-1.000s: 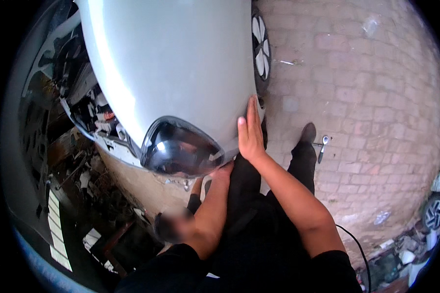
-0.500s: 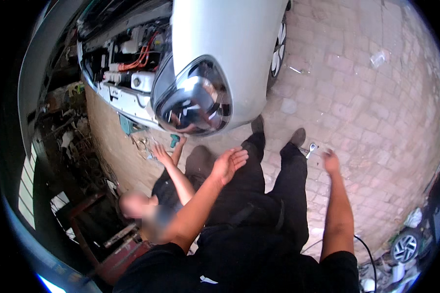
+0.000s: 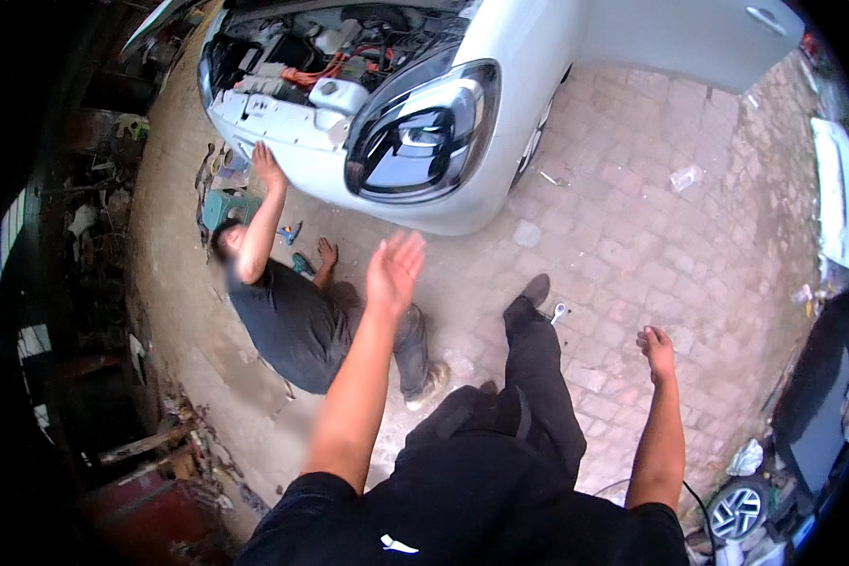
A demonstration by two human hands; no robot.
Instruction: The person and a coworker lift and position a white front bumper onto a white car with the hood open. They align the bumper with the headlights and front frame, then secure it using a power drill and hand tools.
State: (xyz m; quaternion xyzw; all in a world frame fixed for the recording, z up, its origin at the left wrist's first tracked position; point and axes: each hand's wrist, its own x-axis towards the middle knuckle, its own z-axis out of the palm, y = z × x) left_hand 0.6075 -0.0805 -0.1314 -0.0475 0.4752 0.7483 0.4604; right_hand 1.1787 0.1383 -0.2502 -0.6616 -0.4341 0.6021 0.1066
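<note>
My left hand point(image 3: 394, 272) is raised in front of the headlight, open, its palm up and fingers stretched, holding nothing. It appears apart from the headlight point(image 3: 423, 132) and the white car front point(image 3: 462, 209). Out to the right, my right hand point(image 3: 657, 351) hangs over the brick paving with fingers loosely curled and apart; nothing shows in it. Nearest to that hand on the ground lies a ratchet wrench point(image 3: 558, 312), close to my shoe point(image 3: 536, 290).
A co-worker point(image 3: 288, 325) crouches at left, one hand up at the car's front edge, the other low near a green power tool point(image 3: 302, 264). A green stool point(image 3: 228, 206) stands behind. The engine bay point(image 3: 335, 61) is exposed. A loose wheel point(image 3: 738, 509) lies lower right.
My view has turned and shifted, bringing an open car door into sight. My left hand has swung up and left, palm turning upward. The co-worker's arm has risen to the car front.
</note>
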